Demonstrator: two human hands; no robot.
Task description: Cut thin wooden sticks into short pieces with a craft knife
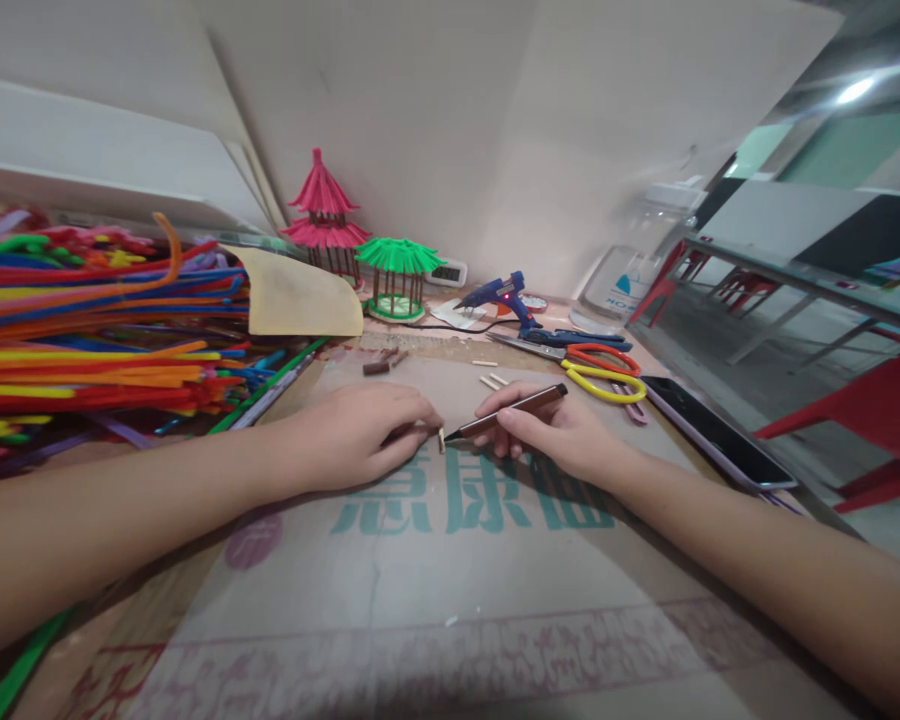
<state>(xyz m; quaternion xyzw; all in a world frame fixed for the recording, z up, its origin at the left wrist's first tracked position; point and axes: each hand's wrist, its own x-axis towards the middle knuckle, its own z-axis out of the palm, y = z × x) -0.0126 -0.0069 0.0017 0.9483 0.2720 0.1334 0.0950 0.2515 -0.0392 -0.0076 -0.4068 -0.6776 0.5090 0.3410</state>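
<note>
My right hand (pixel 551 425) grips a brown marker pen (pixel 526 402), its dark tip pointing left. That tip meets, or nearly meets, a short pale wooden stick (pixel 442 440) standing roughly upright in the view. From the other side, the curled fingertips of my left hand (pixel 379 430) hold the stick at its upper end; part of those fingers is hidden. Behind my right hand, a few similar pale sticks (pixel 489 382) lie loose. Small brown pieces (pixel 376 369) lie beyond my left hand.
Colourful pipe cleaners (pixel 105 310) fill the left side. At the back stand a pink-roofed pagoda (pixel 322 205) and a green-roofed pavilion (pixel 396 260). A blue glue gun (pixel 499 293), scissors (pixel 604 372), a phone (pixel 720 430) and a plastic jug (pixel 630 265) are on the right.
</note>
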